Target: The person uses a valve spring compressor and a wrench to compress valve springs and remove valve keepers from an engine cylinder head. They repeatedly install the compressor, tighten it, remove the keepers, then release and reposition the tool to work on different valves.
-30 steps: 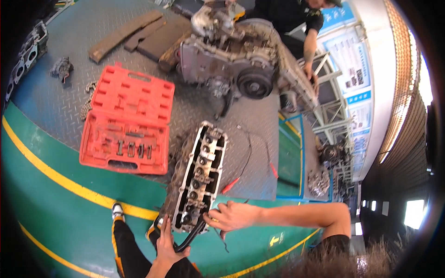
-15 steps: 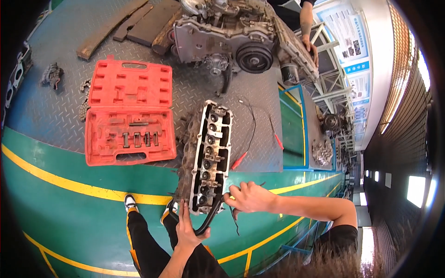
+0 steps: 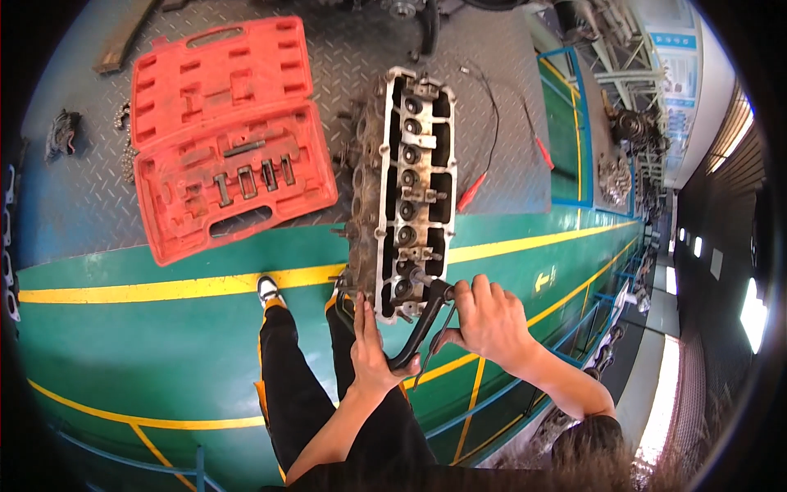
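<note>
A metal cylinder head (image 3: 418, 189) with a row of round valve springs extends off the table's near edge toward me. Over its near end sits a black C-shaped valve spring compressor (image 3: 416, 332), one end at the springs and the other curving round beneath. My left hand (image 3: 375, 357) is closed round the compressor's lower bend, its fingers against the cylinder head's side. My right hand (image 3: 489, 321) grips the compressor's upper end. A thin dark rod (image 3: 434, 348) hangs beside my right hand; whether the fingers hold it I cannot tell.
An open red tool case (image 3: 234, 139) with several metal adapters lies at left on the steel-plate table (image 3: 344, 49). Two red-handled wire tools (image 3: 469, 197) rest right of the cylinder head. A dark clump (image 3: 61, 135) sits far left. My feet stand on green floor with yellow lines.
My view has swung down and left, so the cylinder head and hands appear higher and farther right. The large engine has mostly left the picture. Both hands keep hold of the compressor.
</note>
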Motion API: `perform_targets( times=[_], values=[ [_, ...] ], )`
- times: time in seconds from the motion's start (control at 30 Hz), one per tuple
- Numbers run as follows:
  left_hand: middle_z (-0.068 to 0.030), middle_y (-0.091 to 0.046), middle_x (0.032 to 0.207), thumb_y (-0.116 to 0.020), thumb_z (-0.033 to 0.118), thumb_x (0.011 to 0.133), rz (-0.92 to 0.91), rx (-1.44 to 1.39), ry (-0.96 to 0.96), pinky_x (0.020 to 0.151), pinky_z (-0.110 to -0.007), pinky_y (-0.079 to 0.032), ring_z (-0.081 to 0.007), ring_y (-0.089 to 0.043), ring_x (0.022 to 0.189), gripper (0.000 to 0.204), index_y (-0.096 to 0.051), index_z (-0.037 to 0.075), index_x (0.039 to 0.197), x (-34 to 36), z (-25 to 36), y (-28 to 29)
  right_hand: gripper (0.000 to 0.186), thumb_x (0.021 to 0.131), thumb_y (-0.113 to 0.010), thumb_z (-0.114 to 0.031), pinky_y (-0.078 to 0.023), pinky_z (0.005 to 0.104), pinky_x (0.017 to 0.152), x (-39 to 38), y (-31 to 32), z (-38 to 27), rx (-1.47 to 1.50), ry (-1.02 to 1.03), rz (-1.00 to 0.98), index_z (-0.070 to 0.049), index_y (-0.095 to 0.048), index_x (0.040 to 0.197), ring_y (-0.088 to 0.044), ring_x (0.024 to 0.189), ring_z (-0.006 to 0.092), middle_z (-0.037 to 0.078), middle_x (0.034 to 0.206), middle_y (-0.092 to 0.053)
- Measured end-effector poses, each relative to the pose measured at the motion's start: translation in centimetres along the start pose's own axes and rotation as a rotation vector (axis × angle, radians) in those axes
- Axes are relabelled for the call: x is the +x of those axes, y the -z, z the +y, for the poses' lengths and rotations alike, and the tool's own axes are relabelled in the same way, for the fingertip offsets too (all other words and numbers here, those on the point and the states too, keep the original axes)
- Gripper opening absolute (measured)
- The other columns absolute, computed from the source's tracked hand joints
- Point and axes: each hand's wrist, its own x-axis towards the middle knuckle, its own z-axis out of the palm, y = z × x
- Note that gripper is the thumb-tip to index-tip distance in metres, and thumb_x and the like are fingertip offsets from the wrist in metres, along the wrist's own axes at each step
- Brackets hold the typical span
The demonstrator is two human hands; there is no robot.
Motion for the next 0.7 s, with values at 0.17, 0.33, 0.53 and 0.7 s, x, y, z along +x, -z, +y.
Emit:
perform_targets(
  times=[0.17, 0.33, 0.53, 0.7],
  values=[
    [-0.0434, -0.026, 0.15, -0.062, 0.062, 0.086, -0.064, -0.045, 0.092, 0.112, -0.059, -0.034, -0.0583, -0.032, 0.139, 0.108, -0.02, -0.014, 0.15, -0.6, -0.1, -0.1, 0.084, 0.062, -0.084, -0.049, -0.049, 0.0377, 0.054, -0.4, -1.7, -2.4, 0.246, -0.248, 0.054, 0.004, -0.048, 0.118, -0.06, 0.069, 0.0297, 0.013, 0.089, -0.05],
    [-0.0441, -0.023, 0.151, -0.061, 0.073, 0.081, -0.08, -0.082, 0.158, 0.114, -0.059, -0.031, -0.0579, -0.03, 0.14, 0.12, -0.018, -0.013, 0.151, -1.1, -0.6, -0.6, 0.086, 0.062, -0.089, -0.035, -0.051, 0.039, 0.055, 0.2, -1.4, -5.0, 0.444, -0.492, 0.071, 0.005, -0.045, 0.124, -0.064, 0.076, 0.0324, 0.016, 0.1, -0.053],
    [-0.0468, -0.021, 0.149, -0.061, 0.081, 0.075, -0.075, 0.045, 0.013, 0.094, -0.053, -0.054, -0.06, -0.039, 0.133, 0.131, -0.014, -0.014, 0.151, -0.9, -0.9, -0.9, 0.069, 0.07, -0.086, -0.012, -0.056, 0.0387, 0.075, 1.7, -3.3, -8.8, 0.963, -0.914, 0.353, 0.002, -0.047, 0.126, -0.069, 0.09, 0.0364, 0.022, 0.106, -0.065],
    [-0.0484, -0.031, 0.143, -0.057, 0.081, 0.077, -0.049, 0.057, -0.007, 0.096, -0.057, -0.052, -0.0628, -0.036, 0.133, 0.128, -0.018, -0.018, 0.148, -0.3, -0.9, -0.7, 0.06, 0.073, -0.074, 0.008, -0.053, 0.0291, 0.078, 4.1, -2.2, -10.2, 1.163, -1.046, 0.429, 0.003, -0.045, 0.125, -0.065, 0.088, 0.0172, 0.015, 0.104, -0.066]
  ],
)
